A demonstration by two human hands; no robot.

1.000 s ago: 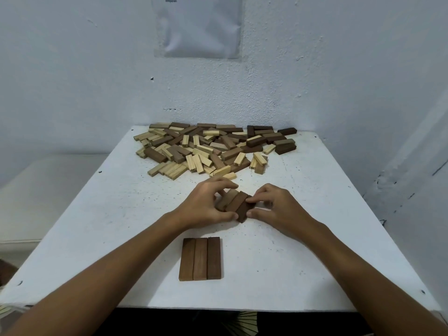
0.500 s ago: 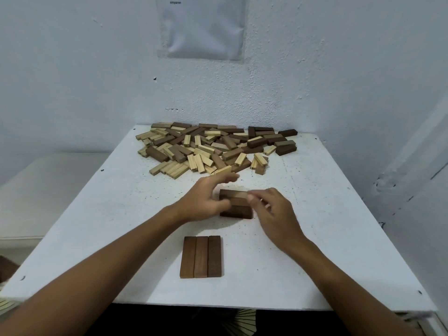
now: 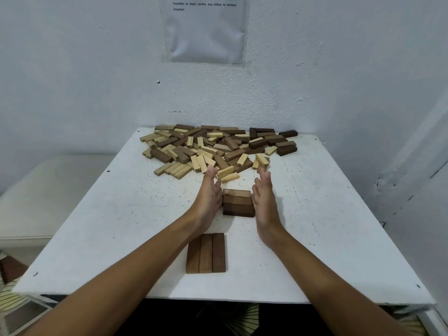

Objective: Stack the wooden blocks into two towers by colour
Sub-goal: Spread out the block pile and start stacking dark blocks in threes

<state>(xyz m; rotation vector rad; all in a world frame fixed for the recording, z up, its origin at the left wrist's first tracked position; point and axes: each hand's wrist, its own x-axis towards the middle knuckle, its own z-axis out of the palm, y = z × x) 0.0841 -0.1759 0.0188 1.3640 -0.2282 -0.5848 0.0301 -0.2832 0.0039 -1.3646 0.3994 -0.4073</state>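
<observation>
Three dark brown blocks (image 3: 238, 203) lie side by side crosswise in the middle of the white table (image 3: 101, 226). My left hand (image 3: 210, 193) presses flat against their left ends with straight fingers. My right hand (image 3: 264, 197) presses flat against their right ends the same way. Nearer to me, another row of three dark blocks (image 3: 206, 253) lies lengthwise on the table, untouched. A mixed pile of light and dark blocks (image 3: 213, 147) covers the far part of the table.
The table stands against a white wall with a paper sheet (image 3: 204, 27) taped to it. A lower white surface (image 3: 43, 190) sits to the left. Two light blocks (image 3: 228, 174) lie just beyond my fingertips.
The three dark blocks were turned from a slant to lie crosswise. My hands let go of them, straightened, and now press flat on both ends.
</observation>
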